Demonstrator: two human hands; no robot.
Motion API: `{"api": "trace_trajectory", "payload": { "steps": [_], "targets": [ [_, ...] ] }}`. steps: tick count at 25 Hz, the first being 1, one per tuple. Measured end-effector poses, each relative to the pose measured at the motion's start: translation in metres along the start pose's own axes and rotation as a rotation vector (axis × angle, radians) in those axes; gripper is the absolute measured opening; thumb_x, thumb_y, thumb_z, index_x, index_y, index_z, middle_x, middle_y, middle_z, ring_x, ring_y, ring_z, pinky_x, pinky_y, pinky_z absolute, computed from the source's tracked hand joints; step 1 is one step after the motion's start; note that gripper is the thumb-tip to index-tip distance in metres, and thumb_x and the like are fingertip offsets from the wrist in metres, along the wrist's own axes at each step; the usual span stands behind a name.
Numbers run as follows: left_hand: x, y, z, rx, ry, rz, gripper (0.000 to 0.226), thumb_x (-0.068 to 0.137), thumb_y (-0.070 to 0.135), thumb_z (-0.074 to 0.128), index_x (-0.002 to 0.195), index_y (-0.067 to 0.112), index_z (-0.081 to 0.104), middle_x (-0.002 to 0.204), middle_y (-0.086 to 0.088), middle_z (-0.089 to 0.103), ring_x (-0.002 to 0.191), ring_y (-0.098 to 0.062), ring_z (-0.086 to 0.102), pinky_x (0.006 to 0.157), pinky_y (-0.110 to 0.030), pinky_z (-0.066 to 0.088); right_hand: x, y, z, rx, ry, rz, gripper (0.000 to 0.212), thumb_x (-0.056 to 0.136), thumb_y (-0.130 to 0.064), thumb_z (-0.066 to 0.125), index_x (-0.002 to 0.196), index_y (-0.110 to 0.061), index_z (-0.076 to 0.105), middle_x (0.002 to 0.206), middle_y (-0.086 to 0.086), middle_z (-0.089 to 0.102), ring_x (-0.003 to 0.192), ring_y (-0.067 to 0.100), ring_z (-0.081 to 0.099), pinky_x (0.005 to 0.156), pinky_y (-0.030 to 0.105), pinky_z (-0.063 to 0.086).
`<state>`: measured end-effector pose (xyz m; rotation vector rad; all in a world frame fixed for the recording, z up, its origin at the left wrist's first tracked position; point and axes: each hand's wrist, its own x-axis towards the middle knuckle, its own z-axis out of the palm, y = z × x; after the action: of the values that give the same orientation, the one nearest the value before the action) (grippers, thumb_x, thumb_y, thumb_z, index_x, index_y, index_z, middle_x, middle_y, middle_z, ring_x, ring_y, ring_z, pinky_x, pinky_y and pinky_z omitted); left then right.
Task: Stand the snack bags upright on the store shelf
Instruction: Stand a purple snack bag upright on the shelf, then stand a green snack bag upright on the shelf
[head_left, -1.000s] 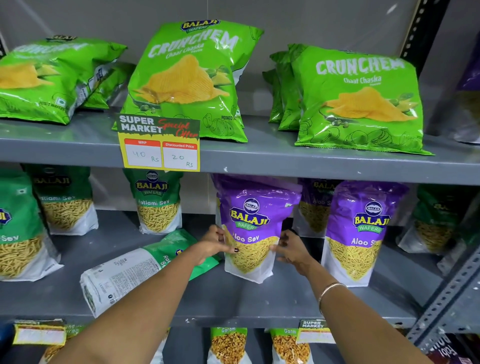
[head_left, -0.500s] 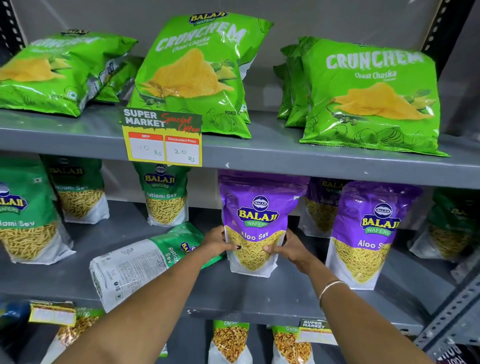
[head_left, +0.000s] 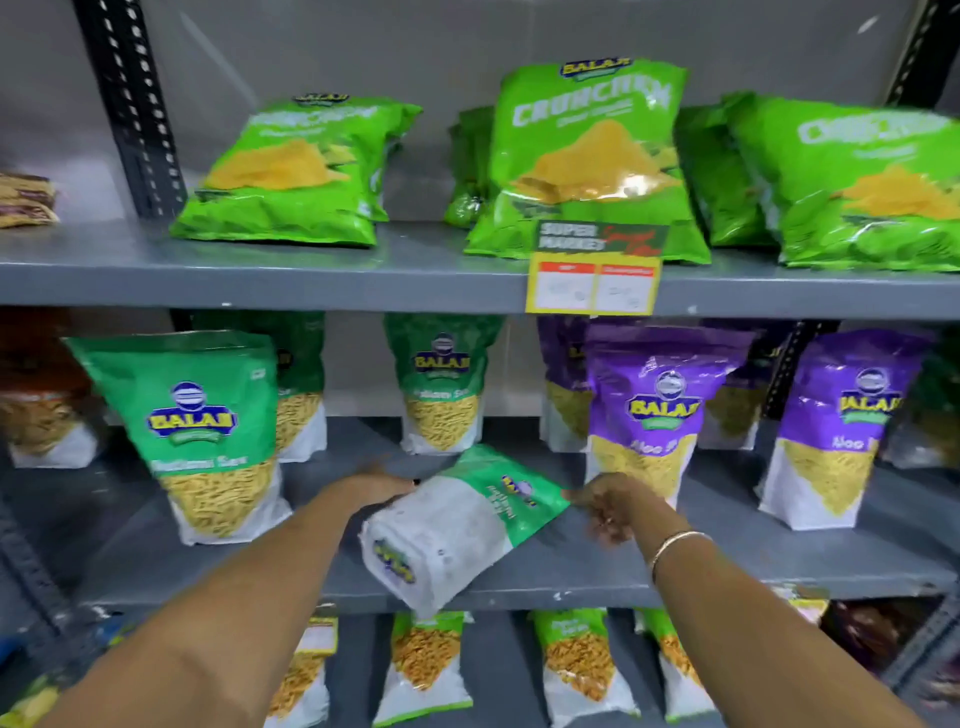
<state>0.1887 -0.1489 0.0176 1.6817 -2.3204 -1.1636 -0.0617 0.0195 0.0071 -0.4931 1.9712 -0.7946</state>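
Step in hand: getting hold of the fallen green sev bag (head_left: 462, 525), the only one lying flat on the middle shelf (head_left: 727, 561). It lies back-side up, base end poking past the shelf's front edge, top end pointing in toward the back.

Left hand (head_left: 376, 486) is at the bag's left edge, fingers spread flat, touching or nearly so; blur hides whether it's gripping yet. Right hand (head_left: 605, 506) is at the bag's right corner, fingers curled loosely, looks abt to pinch the corner; can't tell if closed on it.

Neighbours are upright already: big green bag (head_left: 200, 431) to the left, smaller green one (head_left: 441, 384) behind, purple Aloo Sev bag (head_left: 657, 410) just beside on the right, another purple bag (head_left: 836, 426) farther right.

Next move prob needs both hands clamped on the sides, top end swung up, base set down in the gap between green & purple rows w/o knocking the purple bag.
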Motion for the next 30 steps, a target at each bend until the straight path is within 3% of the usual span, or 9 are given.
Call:
{"api": "trace_trajectory", "payload": {
  "steps": [3, 6, 9, 14, 18, 20, 22, 24, 30],
  "targets": [
    [-0.004, -0.033, -0.003, -0.234, -0.313, -0.141, 0.051, 0.086, 0.050, 0.048, 0.120, 0.012, 0.053, 0.136, -0.011, 0.051, 0.115, -0.027, 0.051, 0.101, -0.038, 0.040, -0.022, -0.001, 0.085, 0.273, -0.068, -0.049, 0.034, 0.080, -0.026, 0.065, 0.059, -0.013, 0.044, 0.024, 0.002, 0.037, 0.018, 0.014, 0.031, 0.035, 0.009, 0.028],
    [-0.006, -0.038, 0.000, -0.365, -0.363, -0.108, 0.027, 0.089, 0.042, 0.049, 0.079, 0.017, 0.053, 0.087, -0.001, 0.057, 0.076, -0.015, 0.052, 0.071, -0.026, 0.048, -0.031, -0.003, 0.136, 0.451, -0.120, -0.041, 0.031, 0.074, -0.030, 0.070, 0.061, -0.008, 0.053, 0.028, 0.003, 0.051, 0.020, 0.018, 0.044, 0.033, 0.015, 0.038],
    [-0.005, -0.043, 0.001, -0.385, -0.388, -0.073, 0.027, 0.086, 0.039, 0.056, 0.072, 0.017, 0.049, 0.077, -0.003, 0.051, 0.070, -0.017, 0.049, 0.063, -0.027, 0.042, -0.024, 0.005, 0.148, 0.538, -0.088, -0.055, 0.047, 0.033, -0.032, 0.089, 0.059, -0.012, 0.056, 0.045, 0.009, 0.054, 0.038, 0.021, 0.048, 0.044, 0.023, 0.043],
    [-0.006, -0.053, -0.003, -0.371, -0.469, 0.006, 0.029, 0.081, 0.034, 0.065, 0.070, 0.016, 0.045, 0.067, -0.003, 0.046, 0.058, -0.014, 0.044, 0.053, -0.024, 0.039, -0.049, 0.004, 0.137, 0.516, -0.081, -0.072, 0.007, 0.068, -0.013, 0.076, 0.071, -0.008, 0.071, 0.070, 0.009, 0.073, 0.065, 0.027, 0.069, 0.072, 0.051, 0.057],
    [-0.009, -0.046, -0.013, -0.299, -0.385, 0.129, 0.029, 0.077, 0.024, 0.071, 0.074, 0.016, 0.043, 0.075, 0.001, 0.048, 0.068, -0.012, 0.046, 0.054, -0.021, 0.035, -0.064, -0.014, 0.128, 0.411, -0.028, -0.209, 0.009, 0.076, -0.004, 0.071, 0.072, -0.008, 0.064, 0.050, -0.002, 0.071, 0.042, 0.013, 0.066, 0.049, 0.029, 0.056],
    [-0.006, -0.042, -0.017, -0.283, -0.323, 0.203, 0.030, 0.074, 0.019, 0.074, 0.088, 0.013, 0.048, 0.091, 0.000, 0.051, 0.087, -0.015, 0.049, 0.062, -0.021, 0.037, -0.062, -0.023, 0.127, 0.340, 0.094, -0.334, 0.014, 0.072, 0.004, 0.072, 0.082, 0.000, 0.062, 0.063, 0.003, 0.074, 0.042, 0.005, 0.064, 0.040, 0.017, 0.050],
    [0.001, -0.041, -0.014, -0.325, -0.240, 0.242, 0.059, 0.069, 0.012, 0.078, 0.118, 0.004, 0.046, 0.115, -0.007, 0.054, 0.108, -0.020, 0.050, 0.083, -0.026, 0.042, -0.054, -0.033, 0.126, 0.255, 0.249, -0.483, 0.047, 0.063, 0.005, 0.079, 0.101, 0.002, 0.052, 0.104, 0.013, 0.069, 0.079, 0.013, 0.068, 0.061, 0.023, 0.057],
    [0.011, -0.043, -0.004, -0.445, -0.153, 0.261, 0.087, 0.061, 0.000, 0.081, 0.135, -0.001, 0.035, 0.133, -0.013, 0.053, 0.118, -0.022, 0.051, 0.100, -0.032, 0.042, -0.054, -0.045, 0.130, 0.130, 0.364, -0.557, 0.059, 0.061, 0.005, 0.080, 0.101, -0.007, 0.039, 0.111, 0.011, 0.059, 0.101, 0.022, 0.057, 0.078, 0.033, 0.049],
    [0.037, -0.051, 0.015, -0.455, 0.130, 0.282, 0.077, 0.049, 0.002, 0.083, 0.120, 0.006, 0.052, 0.119, -0.013, 0.066, 0.106, -0.030, 0.061, 0.090, -0.038, 0.051, -0.018, -0.066, 0.139, -0.063, 0.372, -0.651, 0.059, 0.062, 0.011, 0.075, 0.098, -0.016, 0.035, 0.112, 0.007, 0.055, 0.100, 0.013, 0.047, 0.083, 0.023, 0.037]
  ]
}}
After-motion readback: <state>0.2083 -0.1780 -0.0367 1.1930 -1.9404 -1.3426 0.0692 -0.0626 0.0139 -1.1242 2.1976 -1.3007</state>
